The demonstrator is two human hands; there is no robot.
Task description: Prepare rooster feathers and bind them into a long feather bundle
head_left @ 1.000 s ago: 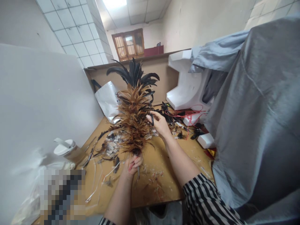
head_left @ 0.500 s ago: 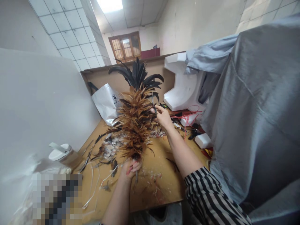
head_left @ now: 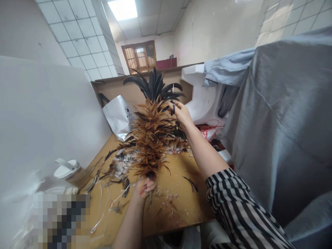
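In the head view, a left hand (head_left: 147, 186) is clenched around the base of a feather bundle (head_left: 149, 129), shaggy brown tiers crowned with glossy, arching black plumes, upright above a smooth tan surface (head_left: 178, 173). Beside its upper right edge, a right hand (head_left: 183, 113) grasps dark-handled scissors (head_left: 173, 110). Loose, downy feathers (head_left: 123, 164) litter the surface near a creased, silvery bag (head_left: 117, 117) and notched white foam (head_left: 198, 103).

Your desk (head_left: 178, 169) carries a bag (head_left: 116, 116); nearer you than the bag lie feathers (head_left: 124, 163) and white cord (head_left: 93, 229), with a jug (head_left: 70, 169) to the bag's near left.
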